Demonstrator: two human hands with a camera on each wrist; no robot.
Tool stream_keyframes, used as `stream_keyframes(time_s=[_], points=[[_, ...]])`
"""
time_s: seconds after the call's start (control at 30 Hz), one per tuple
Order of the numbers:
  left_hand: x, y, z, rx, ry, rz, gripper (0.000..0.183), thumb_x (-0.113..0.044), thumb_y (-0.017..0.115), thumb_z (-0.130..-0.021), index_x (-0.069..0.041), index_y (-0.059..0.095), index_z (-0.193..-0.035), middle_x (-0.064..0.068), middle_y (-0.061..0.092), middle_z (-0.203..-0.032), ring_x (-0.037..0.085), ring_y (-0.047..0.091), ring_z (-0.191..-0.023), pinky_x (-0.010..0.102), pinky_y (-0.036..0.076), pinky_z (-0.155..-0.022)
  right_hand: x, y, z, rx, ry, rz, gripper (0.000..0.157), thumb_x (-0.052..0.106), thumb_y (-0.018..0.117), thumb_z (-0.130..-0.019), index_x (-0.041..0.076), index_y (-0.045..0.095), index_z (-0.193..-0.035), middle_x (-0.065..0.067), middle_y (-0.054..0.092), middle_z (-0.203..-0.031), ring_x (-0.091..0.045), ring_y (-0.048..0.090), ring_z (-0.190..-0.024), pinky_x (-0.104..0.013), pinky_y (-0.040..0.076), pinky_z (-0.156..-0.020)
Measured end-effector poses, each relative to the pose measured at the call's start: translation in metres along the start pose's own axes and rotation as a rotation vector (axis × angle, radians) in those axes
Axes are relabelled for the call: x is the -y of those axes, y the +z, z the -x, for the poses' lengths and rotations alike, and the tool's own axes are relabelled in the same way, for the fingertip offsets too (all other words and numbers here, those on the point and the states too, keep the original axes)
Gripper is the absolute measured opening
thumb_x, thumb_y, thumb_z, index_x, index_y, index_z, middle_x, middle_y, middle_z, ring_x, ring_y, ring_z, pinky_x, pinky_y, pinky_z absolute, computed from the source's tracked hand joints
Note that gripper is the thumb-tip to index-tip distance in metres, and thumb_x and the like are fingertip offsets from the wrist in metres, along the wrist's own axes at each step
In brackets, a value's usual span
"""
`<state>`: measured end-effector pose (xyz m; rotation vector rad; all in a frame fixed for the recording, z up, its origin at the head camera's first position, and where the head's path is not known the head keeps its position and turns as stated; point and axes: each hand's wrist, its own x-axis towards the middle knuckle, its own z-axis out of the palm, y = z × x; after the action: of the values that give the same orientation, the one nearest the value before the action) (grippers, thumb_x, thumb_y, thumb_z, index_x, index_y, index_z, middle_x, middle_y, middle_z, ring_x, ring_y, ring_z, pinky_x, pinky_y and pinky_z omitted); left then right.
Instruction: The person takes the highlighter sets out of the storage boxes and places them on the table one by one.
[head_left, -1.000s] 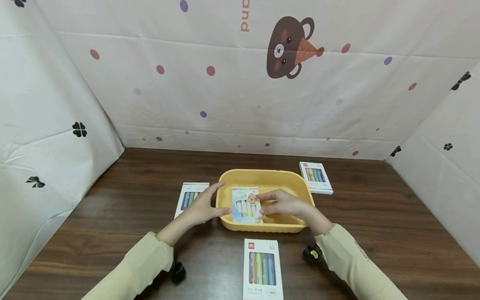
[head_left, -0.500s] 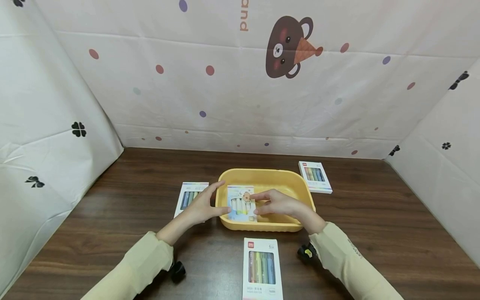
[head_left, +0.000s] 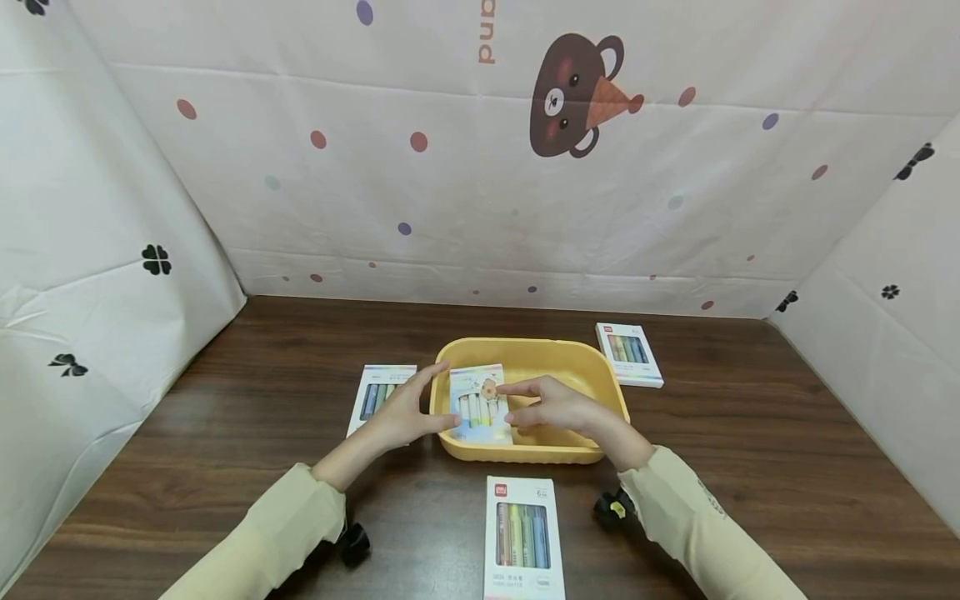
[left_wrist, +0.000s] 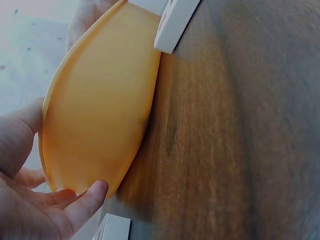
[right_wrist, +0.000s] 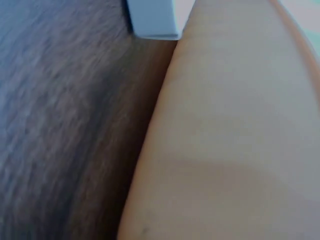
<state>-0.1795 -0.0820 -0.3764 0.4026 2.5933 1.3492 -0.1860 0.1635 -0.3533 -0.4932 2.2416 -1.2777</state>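
A yellow plastic basket (head_left: 551, 358) stands on the table. My left hand (head_left: 403, 417) holds its left end, fingers spread round the rim, as the left wrist view also shows. Inside, toward the left, lies a light blue box of highlighters (head_left: 478, 407) with a cartoon print and a window of pale pens, slightly turned. Thumb and index finger of my right hand (head_left: 558, 410) touch this box at its right edge; the other fingers are mostly hidden. In the right wrist view only the basket wall (right_wrist: 215, 125) and a white box corner show, without the hand.
White highlighter boxes lie around the basket: one at the front (head_left: 523, 537), one at the back right (head_left: 630, 356), and one at the left (head_left: 378, 396), partly under my left hand. Patterned cloth walls (head_left: 450, 200) enclose the dark wooden table (head_left: 720, 450).
My right hand has moved left, and the light blue box has slid left with it, toward the basket's left end, turning slightly. My left hand and the basket stay almost still.
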Motion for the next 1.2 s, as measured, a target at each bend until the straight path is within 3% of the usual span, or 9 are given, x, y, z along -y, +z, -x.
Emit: stream_keyframes(time_s=[0.2, 0.43, 0.73, 1.07, 1.2], points=[[0.000, 0.000, -0.001, -0.002, -0.007, -0.006, 0.080, -0.027, 0.076, -0.074, -0.016, 0.034, -0.140, 0.016, 0.032, -0.143, 0.036, 0.028, -0.130, 0.057, 0.028, -0.100, 0.004, 0.001, 0.003, -0.014, 0.013, -0.094, 0.050, 0.007, 0.060, -0.086, -0.005, 0.043, -0.131, -0.026, 0.045, -0.129, -0.023, 0.062, -0.093, -0.034, 0.050, -0.082], [0.000, 0.000, 0.000, -0.004, -0.012, 0.002, 0.079, -0.027, 0.076, -0.073, -0.015, 0.034, -0.140, 0.015, 0.034, -0.143, 0.035, 0.028, -0.131, 0.057, 0.027, -0.100, 0.006, 0.002, 0.001, -0.051, -0.012, -0.069, 0.049, 0.008, 0.062, -0.084, -0.003, 0.047, -0.129, -0.021, 0.049, -0.129, -0.020, 0.060, -0.097, -0.031, 0.047, -0.084], [-0.001, 0.000, 0.000, 0.002, -0.019, 0.025, 0.079, -0.026, 0.076, -0.074, -0.015, 0.034, -0.140, 0.014, 0.033, -0.143, 0.036, 0.027, -0.131, 0.058, 0.027, -0.100, 0.009, 0.006, -0.003, -0.072, -0.006, -0.049, 0.053, 0.007, 0.069, -0.078, 0.000, 0.051, -0.127, -0.018, 0.052, -0.126, -0.016, 0.057, -0.088, -0.025, 0.046, -0.073], [-0.002, 0.000, 0.001, -0.007, 0.000, 0.018, 0.080, -0.026, 0.077, -0.073, -0.014, 0.034, -0.140, 0.014, 0.035, -0.142, 0.034, 0.029, -0.130, 0.056, 0.027, -0.100, 0.009, 0.011, -0.007, -0.095, 0.016, -0.044, 0.057, 0.005, 0.072, -0.073, 0.006, 0.053, -0.127, -0.015, 0.048, -0.133, -0.023, 0.047, -0.108, -0.026, 0.048, -0.073], [-0.002, 0.000, 0.000, -0.011, -0.010, 0.014, 0.081, -0.027, 0.077, -0.072, -0.015, 0.034, -0.140, 0.014, 0.035, -0.142, 0.034, 0.029, -0.131, 0.056, 0.027, -0.101, 0.005, 0.009, -0.004, -0.101, 0.017, -0.067, 0.058, 0.004, 0.073, -0.072, 0.006, 0.053, -0.127, -0.015, 0.048, -0.131, -0.022, 0.053, -0.100, -0.028, 0.049, -0.070]])
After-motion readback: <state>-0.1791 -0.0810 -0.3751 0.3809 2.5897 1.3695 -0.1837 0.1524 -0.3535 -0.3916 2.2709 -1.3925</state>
